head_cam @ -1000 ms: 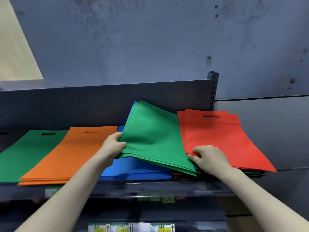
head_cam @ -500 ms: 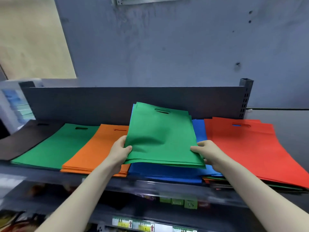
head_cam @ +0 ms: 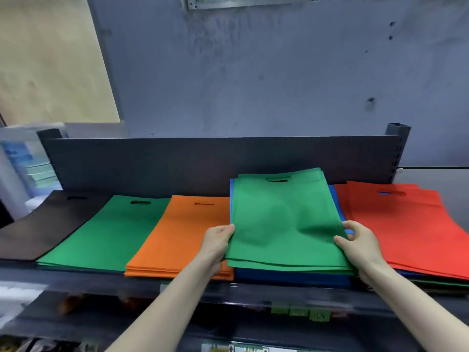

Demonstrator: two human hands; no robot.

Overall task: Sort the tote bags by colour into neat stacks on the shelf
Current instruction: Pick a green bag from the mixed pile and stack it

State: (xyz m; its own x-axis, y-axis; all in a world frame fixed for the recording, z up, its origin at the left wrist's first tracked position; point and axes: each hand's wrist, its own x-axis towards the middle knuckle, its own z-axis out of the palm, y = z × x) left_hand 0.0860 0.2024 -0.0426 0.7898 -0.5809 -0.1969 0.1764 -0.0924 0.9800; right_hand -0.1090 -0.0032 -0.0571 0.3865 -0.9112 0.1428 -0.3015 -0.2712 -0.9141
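Observation:
A small bundle of green tote bags [head_cam: 284, 219] lies over the blue stack [head_cam: 291, 276] on the dark shelf [head_cam: 76, 278]. My left hand [head_cam: 218, 240] grips the bundle's left edge, and my right hand [head_cam: 360, 245] grips its right edge, thumb on top. To the left lie an orange stack [head_cam: 182, 237], a green stack [head_cam: 106, 235] and a black bag [head_cam: 45, 224]. A red stack [head_cam: 406, 224] sits at the right, with blue, green and dark bags showing under its front edge.
The shelf's dark back panel [head_cam: 203, 161] runs behind the bags, with a slotted upright post [head_cam: 397, 153] at its right end. A grey wall rises behind. Price tags [head_cam: 299, 313] hang on the shelf's front rail, above a lower shelf.
My right hand left the red stack and took the green bundle's right edge. The bundle has turned square over the blue stack. The camera swung left, showing the black bag.

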